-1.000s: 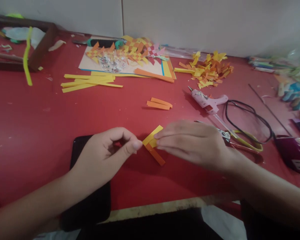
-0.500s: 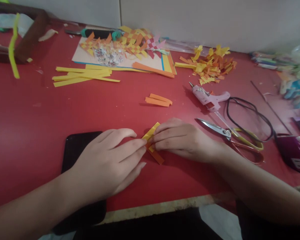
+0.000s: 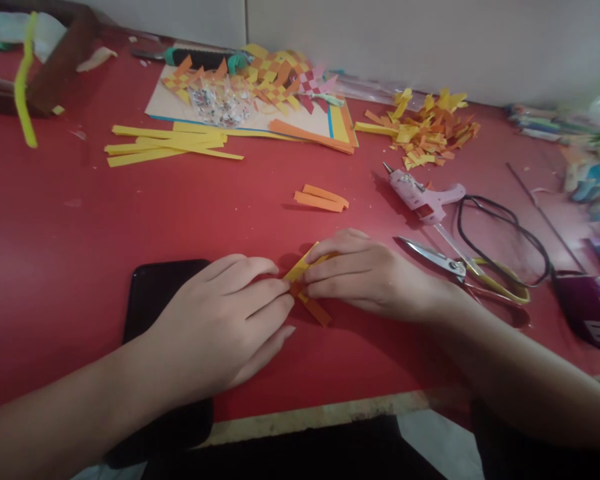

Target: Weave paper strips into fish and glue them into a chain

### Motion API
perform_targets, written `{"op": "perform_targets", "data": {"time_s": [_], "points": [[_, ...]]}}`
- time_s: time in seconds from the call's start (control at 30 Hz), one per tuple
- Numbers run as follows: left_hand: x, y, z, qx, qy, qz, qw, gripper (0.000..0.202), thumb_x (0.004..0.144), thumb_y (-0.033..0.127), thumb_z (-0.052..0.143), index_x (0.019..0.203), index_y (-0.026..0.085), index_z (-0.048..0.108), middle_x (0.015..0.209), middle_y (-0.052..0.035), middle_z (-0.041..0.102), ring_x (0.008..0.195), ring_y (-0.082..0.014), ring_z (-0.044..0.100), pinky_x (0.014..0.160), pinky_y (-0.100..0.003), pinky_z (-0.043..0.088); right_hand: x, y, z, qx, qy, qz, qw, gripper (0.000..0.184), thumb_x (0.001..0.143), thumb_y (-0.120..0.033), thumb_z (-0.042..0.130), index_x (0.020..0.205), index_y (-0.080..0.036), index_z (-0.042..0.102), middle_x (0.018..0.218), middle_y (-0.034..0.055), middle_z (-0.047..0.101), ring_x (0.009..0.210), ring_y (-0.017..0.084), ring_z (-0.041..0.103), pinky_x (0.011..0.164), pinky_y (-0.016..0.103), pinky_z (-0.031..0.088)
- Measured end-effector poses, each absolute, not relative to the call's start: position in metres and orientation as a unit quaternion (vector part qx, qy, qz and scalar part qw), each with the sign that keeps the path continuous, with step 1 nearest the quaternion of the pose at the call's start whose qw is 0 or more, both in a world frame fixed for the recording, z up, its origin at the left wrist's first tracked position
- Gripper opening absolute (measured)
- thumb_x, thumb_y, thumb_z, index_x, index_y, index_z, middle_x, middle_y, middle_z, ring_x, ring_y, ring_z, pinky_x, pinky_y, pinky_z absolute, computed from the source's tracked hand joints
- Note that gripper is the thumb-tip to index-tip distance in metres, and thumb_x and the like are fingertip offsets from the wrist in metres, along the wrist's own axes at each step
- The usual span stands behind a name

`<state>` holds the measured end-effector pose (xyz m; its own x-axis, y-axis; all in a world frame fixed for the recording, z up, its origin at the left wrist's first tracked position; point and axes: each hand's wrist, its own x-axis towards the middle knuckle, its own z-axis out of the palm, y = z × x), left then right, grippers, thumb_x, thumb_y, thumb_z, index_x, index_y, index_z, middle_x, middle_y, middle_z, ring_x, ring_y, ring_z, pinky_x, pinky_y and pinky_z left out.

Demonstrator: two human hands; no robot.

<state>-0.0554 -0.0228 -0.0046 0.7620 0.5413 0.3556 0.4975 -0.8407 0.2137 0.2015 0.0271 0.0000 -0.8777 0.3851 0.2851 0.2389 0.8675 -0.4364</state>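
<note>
Yellow and orange paper strips (image 3: 316,311), crossed over one another, are pinched between my two hands just above the red table. My left hand (image 3: 225,320) grips their left side with its fingertips, its forearm passing over a black phone-like slab (image 3: 153,293). From the right, my right hand (image 3: 360,273) closes its fingers over the upper part of the strips. The fingers hide most of where the strips cross. Beyond the hands lies a folded orange paper strip (image 3: 321,199).
Scissors (image 3: 430,257) and a pink glue gun (image 3: 423,197) with a black cord lie at right. Yellow strips (image 3: 165,143), woven paper pieces (image 3: 275,77) and a heap of paper scraps (image 3: 430,130) sit toward the wall. A brown wooden frame (image 3: 65,63) stands far left.
The view has shifted slightly. My right hand's fingers have moved a little up over the yellow strip, covering more of it. My left hand keeps its grip.
</note>
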Motion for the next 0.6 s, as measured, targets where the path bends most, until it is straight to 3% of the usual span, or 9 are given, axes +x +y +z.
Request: {"op": "perform_targets", "data": {"time_s": [0.6], "points": [[-0.0536,-0.0221,-0.0081,0.93,0.277,0.234,0.06,0.018,0.093,0.021,0.056,0.092,0.014,0.073,0.095,-0.0092,0.075,0.097,-0.0283,0.064,0.084,-0.045,0.056,0.1961,0.0228,0.0053,-0.16,-0.958,0.164,0.174,0.022,0.1,-0.014,0.052,0.099,-0.016,0.073,0.108,0.0047,0.078,0.109,0.022,0.063,0.095,0.039,0.048]]}}
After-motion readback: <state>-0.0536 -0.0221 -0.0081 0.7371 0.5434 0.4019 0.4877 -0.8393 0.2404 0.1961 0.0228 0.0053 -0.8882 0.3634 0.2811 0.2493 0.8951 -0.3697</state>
